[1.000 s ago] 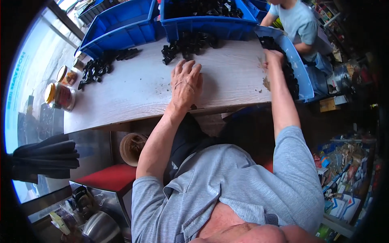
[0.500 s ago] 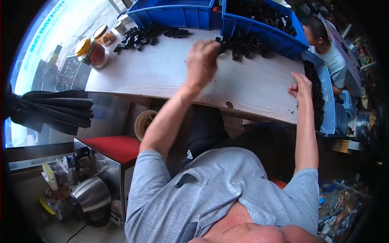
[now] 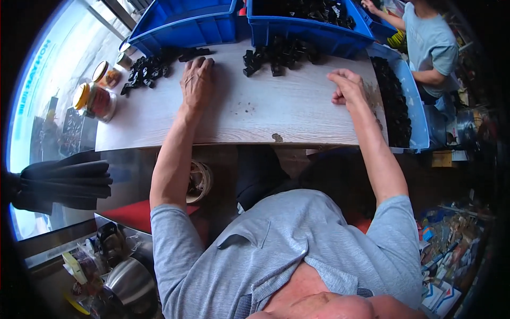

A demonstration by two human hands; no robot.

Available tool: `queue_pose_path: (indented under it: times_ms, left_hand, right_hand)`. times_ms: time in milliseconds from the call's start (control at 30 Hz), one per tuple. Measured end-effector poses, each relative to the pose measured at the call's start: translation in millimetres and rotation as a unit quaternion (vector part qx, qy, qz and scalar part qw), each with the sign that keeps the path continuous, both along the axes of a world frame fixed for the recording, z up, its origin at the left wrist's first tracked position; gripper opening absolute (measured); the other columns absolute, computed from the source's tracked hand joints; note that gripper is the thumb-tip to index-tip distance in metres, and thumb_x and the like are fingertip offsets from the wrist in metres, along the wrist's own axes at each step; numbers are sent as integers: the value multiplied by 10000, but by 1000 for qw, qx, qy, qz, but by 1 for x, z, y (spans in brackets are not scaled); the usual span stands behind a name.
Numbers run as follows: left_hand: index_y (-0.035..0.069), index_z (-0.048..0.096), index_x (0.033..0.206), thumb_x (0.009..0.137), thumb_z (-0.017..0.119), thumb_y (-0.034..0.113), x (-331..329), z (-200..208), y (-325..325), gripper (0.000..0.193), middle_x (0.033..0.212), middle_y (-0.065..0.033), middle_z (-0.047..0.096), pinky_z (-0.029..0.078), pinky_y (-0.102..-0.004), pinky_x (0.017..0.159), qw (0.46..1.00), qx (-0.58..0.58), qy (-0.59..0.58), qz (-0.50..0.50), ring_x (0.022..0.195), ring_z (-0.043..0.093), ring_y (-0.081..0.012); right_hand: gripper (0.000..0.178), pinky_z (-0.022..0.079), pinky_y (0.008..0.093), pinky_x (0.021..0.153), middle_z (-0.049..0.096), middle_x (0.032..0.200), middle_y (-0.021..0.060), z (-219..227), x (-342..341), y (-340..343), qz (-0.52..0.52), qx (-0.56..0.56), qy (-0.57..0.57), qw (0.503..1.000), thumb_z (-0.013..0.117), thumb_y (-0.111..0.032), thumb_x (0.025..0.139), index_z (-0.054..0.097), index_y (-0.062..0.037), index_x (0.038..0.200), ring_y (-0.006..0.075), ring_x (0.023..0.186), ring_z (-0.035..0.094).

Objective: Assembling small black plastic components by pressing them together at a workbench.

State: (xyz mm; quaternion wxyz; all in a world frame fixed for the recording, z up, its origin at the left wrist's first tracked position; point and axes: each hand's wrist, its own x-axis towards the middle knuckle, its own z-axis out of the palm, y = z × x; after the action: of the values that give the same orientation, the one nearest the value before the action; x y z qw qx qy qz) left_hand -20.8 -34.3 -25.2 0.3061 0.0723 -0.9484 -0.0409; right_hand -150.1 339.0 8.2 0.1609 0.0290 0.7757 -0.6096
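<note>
My left hand [image 3: 196, 84] is palm down at the far left part of the table, its fingers bent and closed next to a pile of small black plastic parts [image 3: 146, 70]. What lies under its fingertips is hidden, apart from a dark edge beside them. Over the right side of the table is my right hand [image 3: 349, 89], half curled, with fingers and thumb apart and nothing visible between them. A second heap of black parts [image 3: 276, 56] lies at the back middle, between my two hands.
At the back stand a blue bin [image 3: 186, 32] and another blue bin [image 3: 313, 32] holding black parts. A pale blue tray [image 3: 421, 125] of black parts borders the table's right side. Jars [image 3: 98, 102] stand at the left; a co-worker [image 3: 433, 45] is at the far right.
My left hand has moved left from near the middle heap to the left pile and come down to the table. My head view has shifted; the co-worker now appears more upright.
</note>
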Motion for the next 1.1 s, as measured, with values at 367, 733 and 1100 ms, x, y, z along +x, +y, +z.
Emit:
queue_pose_path:
  times_ms: [367,733,1100]
  left_hand:
    - [55,662,1062,807,668,53,22,-7,40,255,1194,-123,672,533,-425,893,996,44,15,-73,1056,644,-343]
    - [110,646,1256,792,642,-6,23,2,44,478,1260,-91,667,486,-424,969,998,58,-22,6,1146,621,-325]
    - [131,681,1189,809,661,60,21,-10,35,387,1130,-81,711,474,-435,927,999,34,-4,27,1079,625,-307]
  right_hand:
    - [460,464,294,365,583,664,64,-3,-26,-62,-16,127,83,988,825,-279,781,638,4,1092,133,434,532]
    - [435,471,311,375,569,620,58,-13,-30,-54,-32,100,84,991,784,-222,809,654,0,1160,134,434,532]
    - [356,536,318,427,503,533,3,10,9,-9,30,55,-37,997,720,-206,870,661,-82,1199,133,452,572]
